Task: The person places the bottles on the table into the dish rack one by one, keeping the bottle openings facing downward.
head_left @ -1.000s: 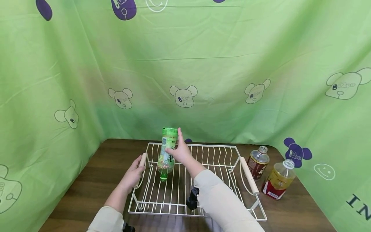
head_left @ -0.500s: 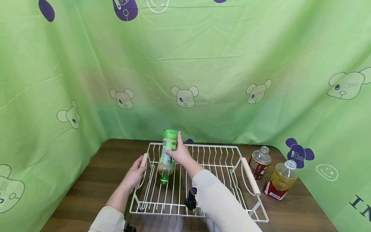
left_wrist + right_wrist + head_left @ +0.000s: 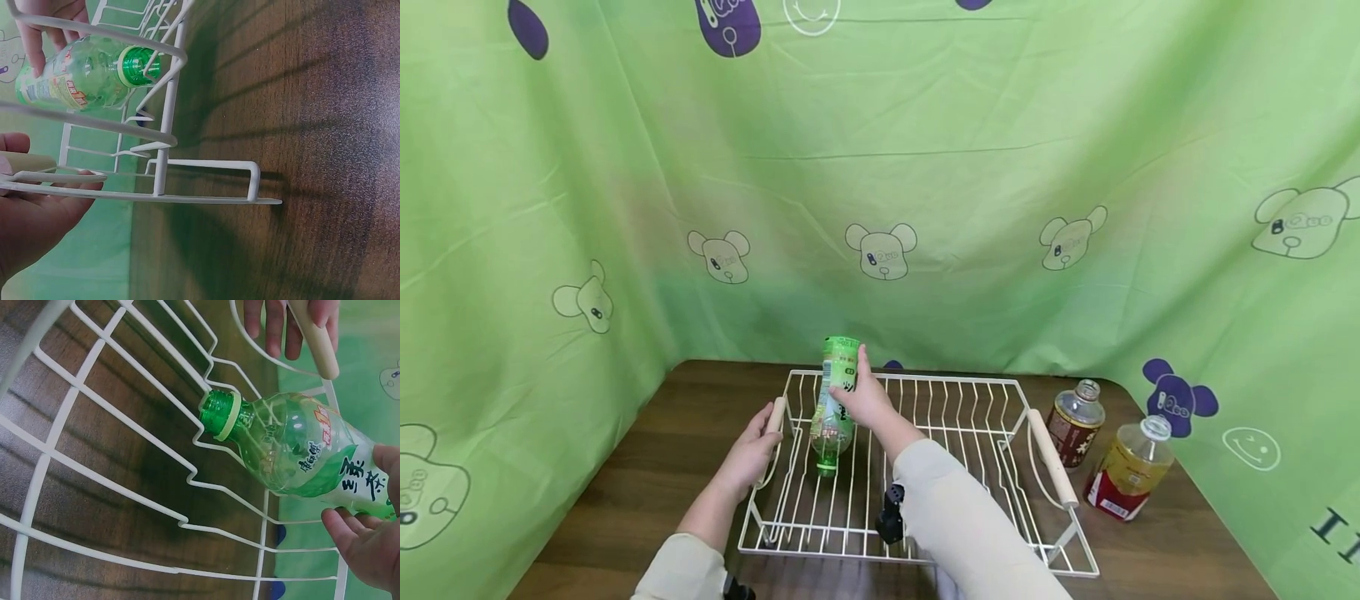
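My right hand [image 3: 867, 402] holds a green plastic tea bottle [image 3: 831, 408] near its base, thumb on one side and fingers on the other. Upside down and slightly tilted, the bottle has its green cap [image 3: 222, 415] right at the wires of a white wire dish rack [image 3: 940, 379], in the left part. In the left wrist view the bottle [image 3: 94, 75] shows between the rack's wires. My left hand [image 3: 748, 457] grips the pale wooden handle [image 3: 28, 162] on the rack's left side, thumb above and fingers below.
Two uncapped bottles stand right of the rack on the dark wooden table [image 3: 617, 500]: one with a brown label [image 3: 1075, 425], one with a yellow and red label [image 3: 1129, 471]. The rack's right handle [image 3: 1052, 458] is close beside them. A green cloth [image 3: 880, 183] hangs behind.
The bottle and right hand have come down slightly toward the rack's wires. My left hand keeps its grip on the handle. The head view has shifted a little.
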Tool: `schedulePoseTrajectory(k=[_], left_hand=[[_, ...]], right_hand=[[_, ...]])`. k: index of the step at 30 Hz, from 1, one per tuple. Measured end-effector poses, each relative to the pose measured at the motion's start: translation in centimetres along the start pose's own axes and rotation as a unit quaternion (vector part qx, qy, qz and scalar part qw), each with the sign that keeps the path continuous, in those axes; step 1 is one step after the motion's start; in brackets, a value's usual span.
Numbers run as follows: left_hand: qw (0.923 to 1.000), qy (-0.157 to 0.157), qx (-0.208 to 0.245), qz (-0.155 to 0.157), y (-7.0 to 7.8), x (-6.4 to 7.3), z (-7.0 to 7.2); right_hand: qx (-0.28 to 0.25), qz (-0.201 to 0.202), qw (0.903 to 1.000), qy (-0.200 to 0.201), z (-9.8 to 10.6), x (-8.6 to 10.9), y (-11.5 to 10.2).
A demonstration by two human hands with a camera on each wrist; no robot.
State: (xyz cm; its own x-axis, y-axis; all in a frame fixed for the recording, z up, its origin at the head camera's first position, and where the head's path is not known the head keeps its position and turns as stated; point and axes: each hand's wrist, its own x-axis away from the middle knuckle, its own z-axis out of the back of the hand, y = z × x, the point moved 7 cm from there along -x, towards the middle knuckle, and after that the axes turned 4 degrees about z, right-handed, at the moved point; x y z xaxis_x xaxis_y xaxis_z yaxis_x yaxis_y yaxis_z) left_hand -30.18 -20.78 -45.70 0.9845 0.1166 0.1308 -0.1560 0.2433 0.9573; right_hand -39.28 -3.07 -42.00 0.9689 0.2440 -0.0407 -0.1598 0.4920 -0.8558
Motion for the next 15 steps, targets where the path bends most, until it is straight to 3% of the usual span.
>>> schedulePoseTrajectory(k=[15], left_hand=[[0.9999,0.008,-0.008,-0.003,-0.03,-0.07,-0.01]], right_hand=[[-0.003,0.007,0.9999,-0.011,-0.62,-0.21,-0.05]])
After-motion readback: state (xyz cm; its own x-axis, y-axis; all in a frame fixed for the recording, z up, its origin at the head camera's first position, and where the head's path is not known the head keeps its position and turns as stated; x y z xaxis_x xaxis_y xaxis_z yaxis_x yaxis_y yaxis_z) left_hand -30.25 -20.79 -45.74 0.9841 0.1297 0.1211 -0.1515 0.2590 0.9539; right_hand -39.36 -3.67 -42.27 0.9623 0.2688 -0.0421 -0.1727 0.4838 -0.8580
